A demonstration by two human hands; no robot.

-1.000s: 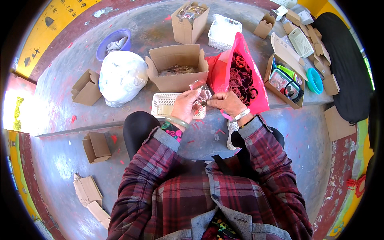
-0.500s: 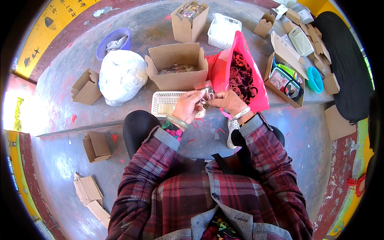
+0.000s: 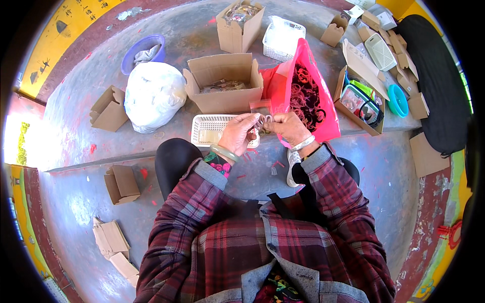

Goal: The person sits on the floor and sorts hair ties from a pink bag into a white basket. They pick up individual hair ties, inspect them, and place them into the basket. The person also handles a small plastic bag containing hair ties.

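Note:
Both hands meet over the right end of a white perforated basket (image 3: 198, 132). Between my left hand (image 3: 237, 133) and my right hand (image 3: 290, 128) is a small clear plastic bag (image 3: 260, 106), its reddish-looking upper part sticking up past the fingertips. My left thumb and fingers pinch it from one side, my right fingers from the other. Something pale and looped shows at the fingertips, too small to name. Just beyond my right hand stands a pink bag (image 3: 329, 118) full of dark red looped pieces (image 3: 304, 96).
A cardboard box (image 3: 222, 103) with flat clear packets stands beyond the basket. To its left are a stuffed white plastic bag (image 3: 154, 98), a purple basin (image 3: 159, 54) and a small open carton (image 3: 108, 111). At right, a carton (image 3: 361, 120) holds mixed items beside a turquoise basket (image 3: 398, 101).
The small bag's upper part has shifted slightly right and its contents have turned in my fingertips. Both hands stay in nearly the same place.

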